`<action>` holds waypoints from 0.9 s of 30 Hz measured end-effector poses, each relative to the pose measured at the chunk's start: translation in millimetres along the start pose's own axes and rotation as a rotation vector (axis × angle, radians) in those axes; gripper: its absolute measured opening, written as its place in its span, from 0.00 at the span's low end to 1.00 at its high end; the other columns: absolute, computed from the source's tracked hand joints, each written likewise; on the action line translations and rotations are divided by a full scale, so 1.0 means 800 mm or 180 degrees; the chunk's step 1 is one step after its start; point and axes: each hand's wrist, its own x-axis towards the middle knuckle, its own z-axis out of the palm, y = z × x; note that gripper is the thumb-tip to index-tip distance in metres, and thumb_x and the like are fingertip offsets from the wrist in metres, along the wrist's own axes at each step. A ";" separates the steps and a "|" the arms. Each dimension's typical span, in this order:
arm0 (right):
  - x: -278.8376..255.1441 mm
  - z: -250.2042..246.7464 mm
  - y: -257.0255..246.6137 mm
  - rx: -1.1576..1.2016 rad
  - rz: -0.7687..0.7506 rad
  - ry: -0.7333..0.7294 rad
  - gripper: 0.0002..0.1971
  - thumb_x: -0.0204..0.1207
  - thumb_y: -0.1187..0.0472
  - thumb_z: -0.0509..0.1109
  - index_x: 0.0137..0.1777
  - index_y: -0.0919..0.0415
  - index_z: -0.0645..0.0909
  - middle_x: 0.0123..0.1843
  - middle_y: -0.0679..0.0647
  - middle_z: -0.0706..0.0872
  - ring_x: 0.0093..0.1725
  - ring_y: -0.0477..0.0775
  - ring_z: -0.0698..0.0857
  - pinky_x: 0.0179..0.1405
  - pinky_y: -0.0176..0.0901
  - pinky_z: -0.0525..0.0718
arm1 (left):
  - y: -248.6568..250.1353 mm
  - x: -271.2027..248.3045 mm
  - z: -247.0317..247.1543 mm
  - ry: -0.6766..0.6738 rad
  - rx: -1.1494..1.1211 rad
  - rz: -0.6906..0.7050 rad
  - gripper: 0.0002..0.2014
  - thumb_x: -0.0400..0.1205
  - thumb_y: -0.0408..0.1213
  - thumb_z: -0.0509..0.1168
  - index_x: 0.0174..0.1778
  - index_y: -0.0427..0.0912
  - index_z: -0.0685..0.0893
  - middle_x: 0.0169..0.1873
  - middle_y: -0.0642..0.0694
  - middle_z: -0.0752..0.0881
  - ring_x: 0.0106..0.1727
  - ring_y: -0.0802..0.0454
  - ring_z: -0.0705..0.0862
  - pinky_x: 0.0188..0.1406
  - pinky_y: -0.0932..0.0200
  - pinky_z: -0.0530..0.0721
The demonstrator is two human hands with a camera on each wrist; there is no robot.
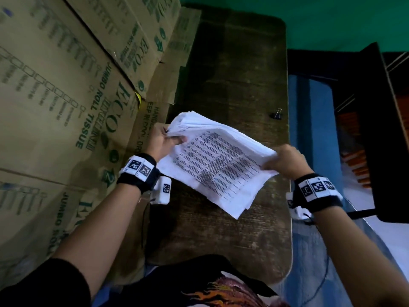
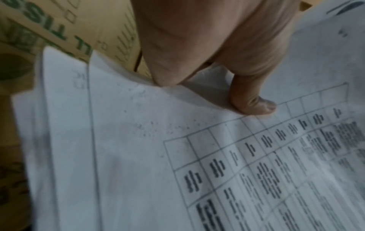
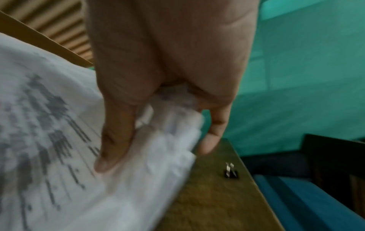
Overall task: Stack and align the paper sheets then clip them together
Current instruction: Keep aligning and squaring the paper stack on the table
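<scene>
A loose stack of white printed paper sheets (image 1: 217,160) is held tilted above the wooden table (image 1: 232,74), its edges uneven. My left hand (image 1: 166,140) grips the stack's far left corner, thumb (image 2: 254,103) on the top sheet (image 2: 177,156). My right hand (image 1: 285,160) pinches the right edge, thumb on top of the paper sheets (image 3: 98,156) and fingers under them. A small black binder clip (image 1: 277,114) lies on the table near its right edge, beyond my right hand; the right wrist view also shows the binder clip (image 3: 230,171).
Big cardboard boxes (image 1: 66,96) stand against the table's left side. A blue surface (image 1: 309,120) and a dark piece of furniture (image 1: 371,129) lie to the right of the table. A green wall (image 1: 309,18) is behind.
</scene>
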 end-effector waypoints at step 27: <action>-0.016 0.094 0.047 0.3163 -0.0509 0.0998 0.23 0.60 0.55 0.75 0.58 0.55 0.82 0.50 0.36 0.90 0.51 0.33 0.85 0.53 0.31 0.80 | -0.066 -0.053 0.010 0.0201 -0.0644 0.0131 0.27 0.63 0.20 0.67 0.61 0.33 0.77 0.50 0.46 0.87 0.51 0.54 0.86 0.49 0.60 0.83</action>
